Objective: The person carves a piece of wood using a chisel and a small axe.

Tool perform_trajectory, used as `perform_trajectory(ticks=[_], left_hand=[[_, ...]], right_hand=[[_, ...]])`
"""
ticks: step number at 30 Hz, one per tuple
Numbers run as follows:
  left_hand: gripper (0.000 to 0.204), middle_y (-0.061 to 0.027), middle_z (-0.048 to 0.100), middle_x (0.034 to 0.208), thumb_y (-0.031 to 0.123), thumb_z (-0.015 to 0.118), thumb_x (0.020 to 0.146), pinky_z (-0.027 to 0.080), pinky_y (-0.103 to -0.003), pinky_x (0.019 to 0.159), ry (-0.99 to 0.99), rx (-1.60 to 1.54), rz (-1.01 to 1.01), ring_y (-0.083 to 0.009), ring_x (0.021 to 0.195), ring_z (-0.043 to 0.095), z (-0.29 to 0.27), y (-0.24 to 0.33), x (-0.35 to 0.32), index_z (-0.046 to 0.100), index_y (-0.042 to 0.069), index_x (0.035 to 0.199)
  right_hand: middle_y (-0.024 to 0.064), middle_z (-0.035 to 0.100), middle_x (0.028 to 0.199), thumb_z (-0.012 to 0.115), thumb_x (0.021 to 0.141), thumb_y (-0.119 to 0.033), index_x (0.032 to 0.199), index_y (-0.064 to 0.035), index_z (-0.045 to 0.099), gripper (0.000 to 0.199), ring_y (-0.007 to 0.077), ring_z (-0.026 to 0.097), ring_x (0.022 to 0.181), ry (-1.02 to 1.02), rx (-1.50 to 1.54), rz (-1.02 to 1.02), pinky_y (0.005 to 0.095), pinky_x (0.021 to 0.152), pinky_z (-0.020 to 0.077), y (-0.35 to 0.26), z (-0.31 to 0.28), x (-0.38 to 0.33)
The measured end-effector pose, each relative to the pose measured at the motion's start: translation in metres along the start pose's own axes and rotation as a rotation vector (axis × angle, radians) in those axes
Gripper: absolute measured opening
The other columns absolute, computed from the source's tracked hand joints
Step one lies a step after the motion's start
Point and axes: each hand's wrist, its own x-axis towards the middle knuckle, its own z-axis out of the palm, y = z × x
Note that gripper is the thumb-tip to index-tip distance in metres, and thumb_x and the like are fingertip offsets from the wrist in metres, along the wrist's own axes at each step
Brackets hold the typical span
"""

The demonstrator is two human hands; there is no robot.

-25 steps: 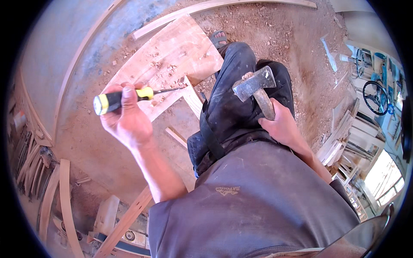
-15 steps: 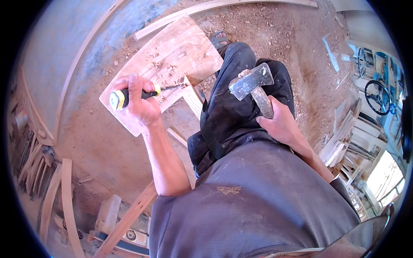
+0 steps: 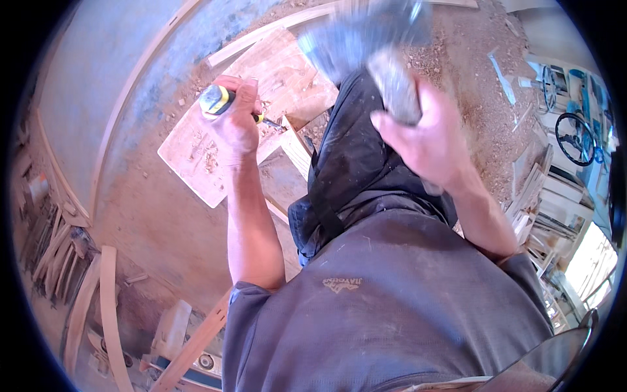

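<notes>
My left hand [image 3: 236,127] is wrapped round the black-and-yellow handle of a chisel [image 3: 215,101]. Its thin metal blade slants right, the tip at the corner of a pale wooden piece [image 3: 296,150] beside my leg. Beneath lies a broad, curved-edged wooden board [image 3: 281,68], scattered with shavings. My right hand [image 3: 434,134] grips the wooden handle of a hatchet [image 3: 395,85], raised above my knee. Its grey metal head is smeared by motion and apart from the chisel.
Long curved wooden strips [image 3: 130,85] lie on the floor at the left and far side. Offcuts [image 3: 55,255] are piled at the left. A steering wheel [image 3: 575,139] and stacked timber [image 3: 526,202] stand at the right. My dark-trousered leg [image 3: 349,130] adjoins the board.
My right hand has lifted the hatchet up, its head moving farther away from my lap. The left hand has moved slightly right and up, tilting the chisel more upright.
</notes>
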Motion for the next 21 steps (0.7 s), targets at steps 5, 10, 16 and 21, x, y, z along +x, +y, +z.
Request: perform_trajectory(ticks=[5, 10, 16, 21], left_hand=[[0.018, -0.0034, 0.059, 0.071, -0.007, 0.071, 0.083, 0.043, -0.025, 0.051, 0.013, 0.164, 0.027, -0.0093, 0.055, 0.055, 0.007, 0.005, -0.014, 0.060, 0.004, 0.074], [0.016, -0.0006, 0.058, 0.070, -0.007, 0.069, 0.081, 0.043, -0.025, 0.053, -0.015, 0.173, 0.041, -0.0086, 0.059, 0.053, -0.010, -0.007, -0.022, 0.060, 0.005, 0.076], [0.018, -0.0072, 0.062, 0.083, -0.011, 0.070, 0.084, 0.044, -0.026, 0.058, 0.006, 0.100, 0.174, -0.0102, 0.066, 0.054, 0.002, 0.004, -0.031, 0.059, 0.001, 0.077], [0.014, -0.0046, 0.065, 0.084, 0.008, 0.073, 0.084, 0.047, -0.030, 0.064, -0.134, 0.174, 0.398, -0.0134, 0.072, 0.058, -0.010, -0.033, -0.030, 0.067, 0.000, 0.094]], right_hand=[[0.0202, 0.070, 0.079, 0.070, 0.084, -0.014, 0.112, -0.0006, 0.058, 0.033, 0.0378, 0.072, 0.073, -0.242, -0.329, -0.172, 0.0467, 0.068, 0.0551, -0.067, 0.017, 0.056], [0.0200, 0.069, 0.077, 0.072, 0.082, -0.013, 0.108, -0.0011, 0.056, 0.033, 0.0412, 0.070, 0.072, -0.494, -0.517, -0.232, 0.0508, 0.067, 0.0552, -0.064, 0.028, 0.058], [0.0236, 0.067, 0.078, 0.063, 0.085, -0.006, 0.119, -0.0032, 0.052, 0.035, 0.0390, 0.070, 0.076, -0.067, -0.145, -0.340, 0.0487, 0.064, 0.0546, -0.093, 0.014, 0.040], [0.0181, 0.068, 0.075, 0.058, 0.088, -0.004, 0.114, -0.0024, 0.052, 0.027, 0.0395, 0.069, 0.072, -0.494, -0.512, -0.311, 0.0493, 0.062, 0.0540, -0.061, 0.027, 0.032]])
